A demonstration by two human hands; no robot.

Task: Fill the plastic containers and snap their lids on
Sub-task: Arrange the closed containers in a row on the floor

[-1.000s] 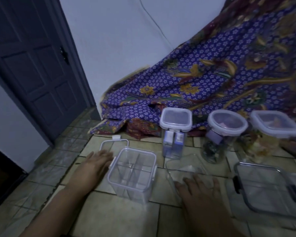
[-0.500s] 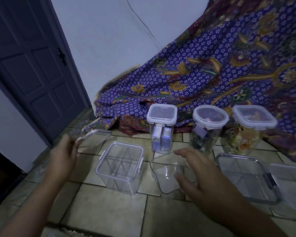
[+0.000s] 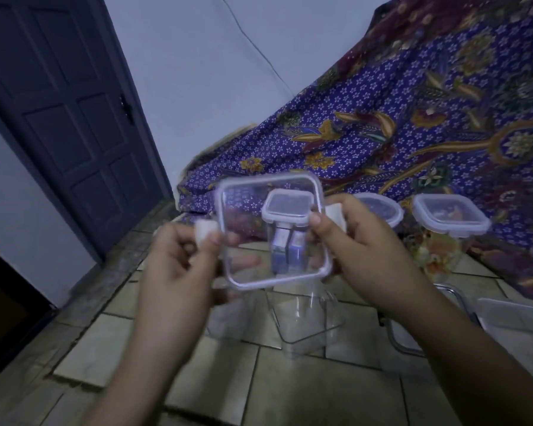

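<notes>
I hold a clear square lid (image 3: 246, 207) up in front of me with both hands. My left hand (image 3: 182, 259) grips its left edge by a white clip. My right hand (image 3: 351, 241) pinches the right edge. Through the lid I see a tall lidded container (image 3: 286, 235) standing on the floor with blue items inside. Below the lid lies a clear open container (image 3: 305, 321); the divided square one is mostly hidden behind my left hand. Two more lidded containers stand to the right, a round one (image 3: 382, 207) and a square one (image 3: 450, 216), both with contents.
A wide open container (image 3: 403, 345) and a flat lid (image 3: 517, 315) lie on the tiled floor (image 3: 290, 395) at the right. A purple patterned cloth (image 3: 413, 133) drapes behind the containers. A dark door (image 3: 68, 124) stands at the left.
My left hand lifted the square lid off the floor and brought it to the middle. My right hand rose from the floor and took hold of its right edge.
</notes>
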